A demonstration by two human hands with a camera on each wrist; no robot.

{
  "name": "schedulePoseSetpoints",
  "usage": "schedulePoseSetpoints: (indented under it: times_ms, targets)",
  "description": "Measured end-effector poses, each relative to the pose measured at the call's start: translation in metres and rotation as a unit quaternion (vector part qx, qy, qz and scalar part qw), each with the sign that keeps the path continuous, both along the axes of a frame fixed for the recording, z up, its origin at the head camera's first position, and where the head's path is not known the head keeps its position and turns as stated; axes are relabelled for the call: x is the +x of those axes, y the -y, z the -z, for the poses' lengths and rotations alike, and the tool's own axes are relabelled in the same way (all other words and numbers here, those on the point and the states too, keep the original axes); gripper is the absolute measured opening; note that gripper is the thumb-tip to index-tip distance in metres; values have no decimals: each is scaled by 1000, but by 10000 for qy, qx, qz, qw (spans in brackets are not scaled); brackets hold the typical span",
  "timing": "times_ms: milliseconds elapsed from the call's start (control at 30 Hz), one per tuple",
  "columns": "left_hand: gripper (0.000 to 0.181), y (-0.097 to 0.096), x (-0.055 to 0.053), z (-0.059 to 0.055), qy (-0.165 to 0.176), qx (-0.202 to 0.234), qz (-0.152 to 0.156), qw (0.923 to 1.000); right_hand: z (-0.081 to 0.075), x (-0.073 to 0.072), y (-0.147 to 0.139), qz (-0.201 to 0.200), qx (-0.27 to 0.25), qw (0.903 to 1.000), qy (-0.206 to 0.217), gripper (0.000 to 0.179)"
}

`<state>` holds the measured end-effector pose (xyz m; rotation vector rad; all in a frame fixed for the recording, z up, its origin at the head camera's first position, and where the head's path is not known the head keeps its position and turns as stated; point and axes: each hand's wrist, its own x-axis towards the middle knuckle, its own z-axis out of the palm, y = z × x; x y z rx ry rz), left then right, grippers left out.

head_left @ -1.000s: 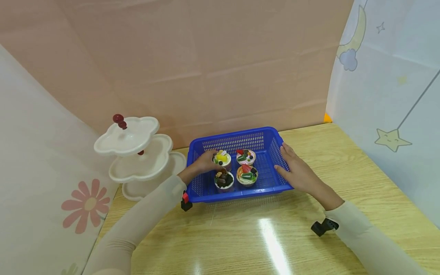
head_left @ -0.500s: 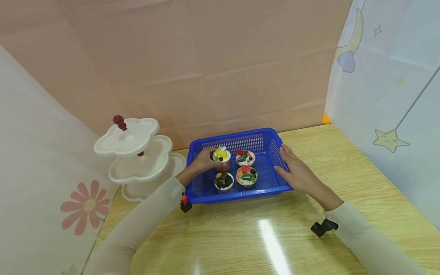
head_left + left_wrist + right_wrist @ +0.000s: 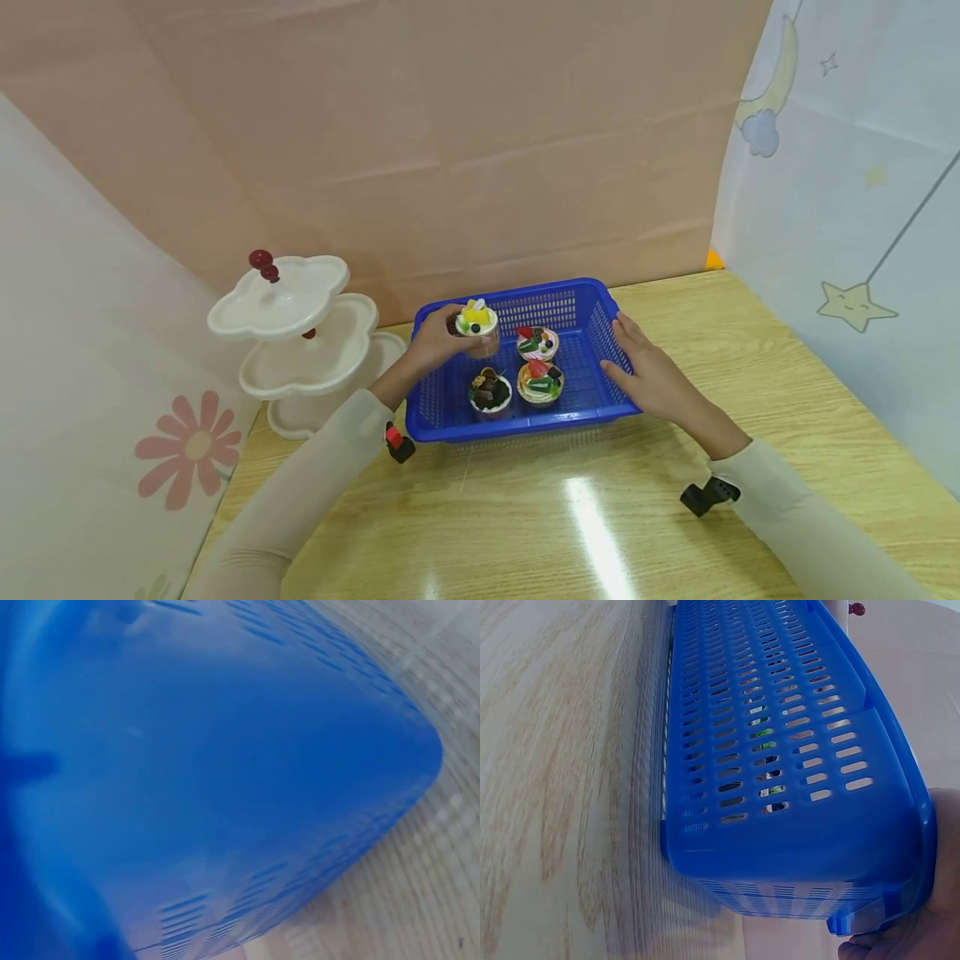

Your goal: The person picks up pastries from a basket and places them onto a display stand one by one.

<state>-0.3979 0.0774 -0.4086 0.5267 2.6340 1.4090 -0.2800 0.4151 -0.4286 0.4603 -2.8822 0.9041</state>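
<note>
In the head view my left hand [image 3: 437, 340] holds a cupcake with yellow fruit topping [image 3: 477, 327], raised above the floor of the blue plastic basket [image 3: 487, 432]. A chocolate-topped cupcake [image 3: 491, 395] sits below it in the basket. To the right stand a cupcake with strawberry and green fruit slices [image 3: 540, 383] and a pink-cream cupcake [image 3: 537, 342]. My right hand [image 3: 654, 375] grips the basket's right rim, thumb inside and fingers outside. The left wrist view shows only the basket's corner [image 3: 247, 765] and the table. In the right wrist view, fingers [image 3: 885, 943] lie beneath the rim.
A white three-tier stand [image 3: 307, 354] with petal-shaped plates and a red knob stands left of the basket. Behind is a plain peach backdrop [image 3: 450, 150]. Patterned sheets hang at both sides of the wooden table [image 3: 525, 525].
My left hand has lifted the yellow-topped cupcake from among the others and moved it up and slightly left. The right hand has stayed on the basket rim.
</note>
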Motion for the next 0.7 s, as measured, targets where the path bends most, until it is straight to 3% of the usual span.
schedulePoseSetpoints:
  times_ms: [233, 700]
  targets:
    - [69, 6, 9, -15, -1, 273, 65, 9996, 1, -1, -2, -41, -32, 10000, 7, 72]
    - [70, 30, 38, -43, -122, 589, 113, 9981, 2, 0, -3, -231, -124, 9996, 123, 73]
